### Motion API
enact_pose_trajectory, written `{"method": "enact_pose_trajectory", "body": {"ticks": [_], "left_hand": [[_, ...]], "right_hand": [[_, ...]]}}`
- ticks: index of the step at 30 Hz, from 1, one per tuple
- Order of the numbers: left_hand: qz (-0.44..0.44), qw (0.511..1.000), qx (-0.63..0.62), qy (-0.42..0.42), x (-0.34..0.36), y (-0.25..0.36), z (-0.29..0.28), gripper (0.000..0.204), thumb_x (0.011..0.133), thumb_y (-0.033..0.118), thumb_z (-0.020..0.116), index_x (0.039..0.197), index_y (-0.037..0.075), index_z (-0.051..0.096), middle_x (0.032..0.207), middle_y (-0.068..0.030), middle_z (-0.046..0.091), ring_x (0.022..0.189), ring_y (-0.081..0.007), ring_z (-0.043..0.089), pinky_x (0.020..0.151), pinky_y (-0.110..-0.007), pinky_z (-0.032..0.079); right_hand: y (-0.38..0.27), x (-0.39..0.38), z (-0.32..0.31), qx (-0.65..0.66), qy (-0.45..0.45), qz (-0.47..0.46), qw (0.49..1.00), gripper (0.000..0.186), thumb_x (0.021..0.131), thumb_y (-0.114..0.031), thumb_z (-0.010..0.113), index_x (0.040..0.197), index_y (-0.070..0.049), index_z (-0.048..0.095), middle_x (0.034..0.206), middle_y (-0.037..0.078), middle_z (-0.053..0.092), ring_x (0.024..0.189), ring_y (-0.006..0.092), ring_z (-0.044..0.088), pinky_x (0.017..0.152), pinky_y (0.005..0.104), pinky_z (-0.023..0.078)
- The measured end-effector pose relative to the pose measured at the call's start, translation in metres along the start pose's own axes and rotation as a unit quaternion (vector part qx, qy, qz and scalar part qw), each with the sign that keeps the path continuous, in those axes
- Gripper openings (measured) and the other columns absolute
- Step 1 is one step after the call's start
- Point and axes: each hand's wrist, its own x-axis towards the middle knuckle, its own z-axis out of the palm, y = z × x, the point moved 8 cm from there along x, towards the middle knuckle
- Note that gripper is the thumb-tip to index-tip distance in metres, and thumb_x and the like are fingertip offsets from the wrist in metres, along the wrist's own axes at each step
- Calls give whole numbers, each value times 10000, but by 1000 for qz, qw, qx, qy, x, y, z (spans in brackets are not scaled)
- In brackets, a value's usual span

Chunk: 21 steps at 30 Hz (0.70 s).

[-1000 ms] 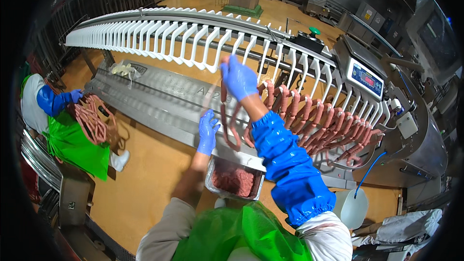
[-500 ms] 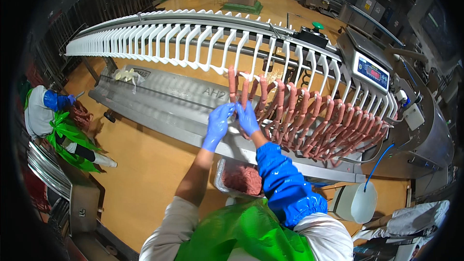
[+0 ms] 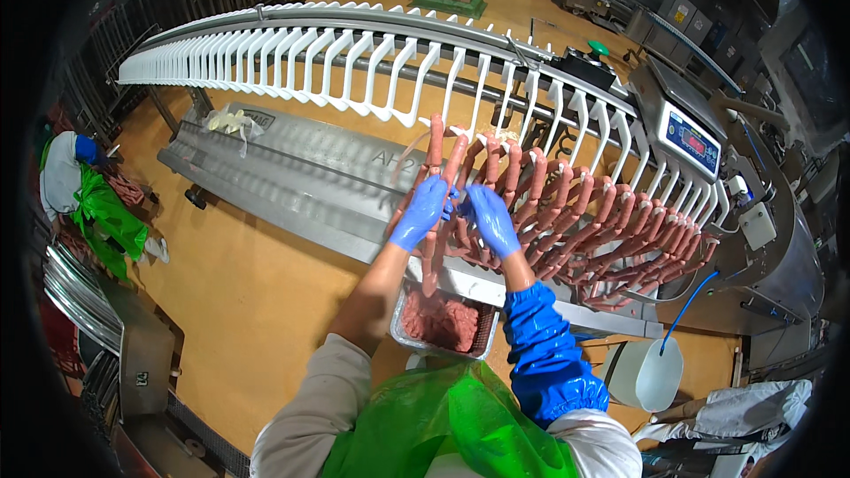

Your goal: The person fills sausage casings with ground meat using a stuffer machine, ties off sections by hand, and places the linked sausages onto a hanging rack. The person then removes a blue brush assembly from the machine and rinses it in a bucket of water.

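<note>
My left hand [image 3: 421, 214], in a blue-violet glove, is closed around a strand of linked sausages [image 3: 456, 158] at the left end of the hanging row. Loose links [image 3: 429, 270] dangle below it, over the bench edge. Close beside it, my right hand [image 3: 491, 219] wears the same kind of glove, with a blue sleeve cover on the forearm. Its fingers are bent in toward the left hand; whatever they pinch is hidden. To the right, several sausage loops [image 3: 575, 230] hang from white hooks [image 3: 580, 115] on a long rail.
Beneath the hands a metal bench [image 3: 328, 177] slopes along the rail. A tray [image 3: 485, 345] of ground meat stands below its front edge. At right are a scale [image 3: 692, 142] and a white bucket [image 3: 651, 372]. A co-worker in a green apron [image 3: 106, 212] is at far left.
Both hands have shifted right; the right one has come away from the sausage between them. Links now hang below my left hand. The whole view has shifted slightly.
</note>
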Motion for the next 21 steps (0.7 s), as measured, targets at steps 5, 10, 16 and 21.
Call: {"method": "enact_pose_trajectory", "body": {"ticks": [5,10,16,21], "left_hand": [[115,828,539,108,-4,23,16,313,875,298,544,1045,44,613,785,-183,670,739,-325,677,656,-439,524],[-21,992,42,-113,19,2,20,185,862,202,534,887,42,624,677,-109,614,610,-256,619,570,-357,506],[-50,948,-310,-52,22,-7,15,164,918,174,495,881,32,571,806,-47,587,678,-178,576,627,-303,497],[-71,982,27,-174,42,-13,-24,230,892,230,579,1001,28,577,880,-59,619,777,-147,598,684,-265,495]], "right_hand": [[-105,72,26,-373,62,36,925,382,960,-348,428,998,-7,597,960,206,635,878,354,622,765,444,471],[-3,119,54,191,-107,84,972,400,959,-435,450,1036,-60,567,862,114,626,778,273,615,690,376,494],[7,37,81,527,-178,215,803,492,988,-450,402,1294,-70,463,1026,86,626,838,185,629,786,327,527],[19,-5,71,568,-173,228,771,409,979,-332,466,1261,-36,491,1077,109,621,856,218,637,800,374,549]]}}
